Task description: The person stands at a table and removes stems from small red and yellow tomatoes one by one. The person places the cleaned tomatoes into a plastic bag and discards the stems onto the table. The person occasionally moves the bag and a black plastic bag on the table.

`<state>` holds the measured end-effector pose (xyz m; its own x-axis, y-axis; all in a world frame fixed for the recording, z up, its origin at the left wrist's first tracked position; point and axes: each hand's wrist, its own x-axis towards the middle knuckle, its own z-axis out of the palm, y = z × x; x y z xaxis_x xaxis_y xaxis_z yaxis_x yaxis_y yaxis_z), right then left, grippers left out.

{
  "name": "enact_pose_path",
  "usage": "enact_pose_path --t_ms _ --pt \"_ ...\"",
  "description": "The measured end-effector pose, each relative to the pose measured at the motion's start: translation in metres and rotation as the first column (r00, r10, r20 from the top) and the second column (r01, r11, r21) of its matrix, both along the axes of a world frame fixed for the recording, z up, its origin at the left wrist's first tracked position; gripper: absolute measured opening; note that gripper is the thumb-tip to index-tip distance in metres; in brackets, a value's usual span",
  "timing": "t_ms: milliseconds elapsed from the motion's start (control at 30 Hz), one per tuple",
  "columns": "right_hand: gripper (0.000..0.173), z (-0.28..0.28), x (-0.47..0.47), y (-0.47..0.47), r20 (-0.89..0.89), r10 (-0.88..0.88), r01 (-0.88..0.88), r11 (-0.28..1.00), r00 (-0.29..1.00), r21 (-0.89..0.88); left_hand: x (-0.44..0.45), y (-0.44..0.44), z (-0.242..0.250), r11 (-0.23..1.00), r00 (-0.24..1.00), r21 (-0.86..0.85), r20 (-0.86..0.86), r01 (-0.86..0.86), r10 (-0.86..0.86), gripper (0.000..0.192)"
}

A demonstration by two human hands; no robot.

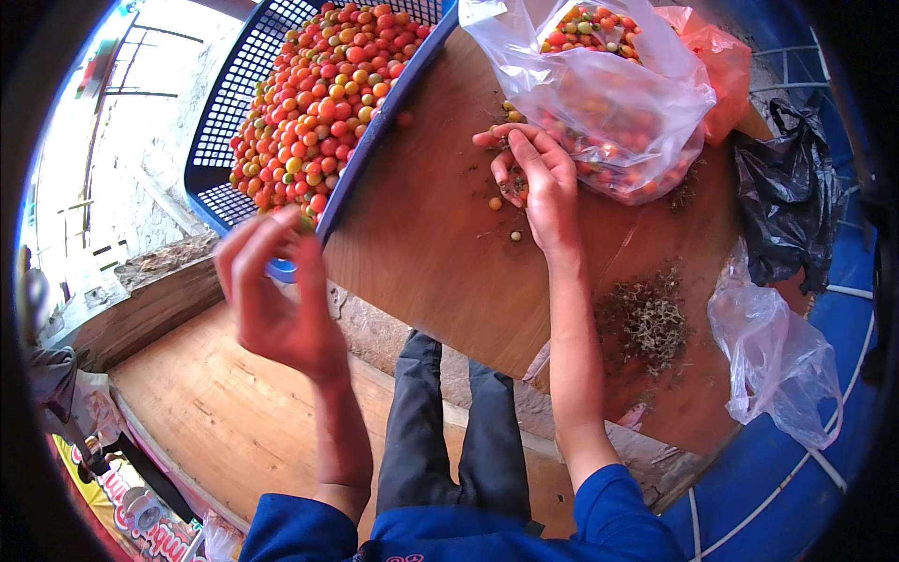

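My left hand, blurred, is raised at the near corner of a blue plastic basket heaped with cherry tomatoes. Its thumb and fingertips are pinched near a small greenish thing, perhaps a tomato. My right hand is over the brown wooden board, its fingers curled around small tomatoes and dry stems, partly hidden by the fingers. Close behind it, a clear plastic bag stands open, full of tomatoes. A loose orange tomato and a pale one lie beside the right hand.
A pile of dry stems lies on the board at right. Beyond it are an empty clear bag, a black plastic bag and a red plastic bag. A stone ledge runs at left.
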<state>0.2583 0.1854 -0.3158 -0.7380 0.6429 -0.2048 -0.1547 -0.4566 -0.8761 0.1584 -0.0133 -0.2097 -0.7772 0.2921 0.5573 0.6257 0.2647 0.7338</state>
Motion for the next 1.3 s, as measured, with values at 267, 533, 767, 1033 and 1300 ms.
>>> enact_pose_path --t_ms 267,533,767,1033,1300 --pt "0.022 0.001 -0.001 0.000 0.018 -0.007 0.007 1.000 1.000 -0.018 -0.050 -0.001 0.000 0.955 0.990 -0.288 0.091 -0.077 0.107 0.033" --pt "0.019 0.003 0.001 -0.003 0.013 -0.012 0.013 0.999 1.000 -0.030 0.010 0.071 -0.044 0.856 0.785 -0.376 0.616 0.356 -0.056 0.052" --pt "0.021 0.000 0.001 -0.001 -0.013 -0.008 0.007 1.000 1.000 -0.007 0.014 0.093 -0.064 0.767 0.898 -0.594 0.436 0.242 0.054 0.073" --pt "0.020 0.000 0.000 0.000 -0.026 -0.005 0.005 1.000 1.000 -0.007 0.011 0.106 -0.067 0.750 0.832 -0.627 0.517 0.211 0.199 0.080" --pt "0.023 -0.001 0.001 -0.001 -0.001 -0.006 0.006 1.000 1.000 0.000 0.013 0.112 -0.069 0.772 0.844 -0.613 0.494 0.166 0.211 0.072"
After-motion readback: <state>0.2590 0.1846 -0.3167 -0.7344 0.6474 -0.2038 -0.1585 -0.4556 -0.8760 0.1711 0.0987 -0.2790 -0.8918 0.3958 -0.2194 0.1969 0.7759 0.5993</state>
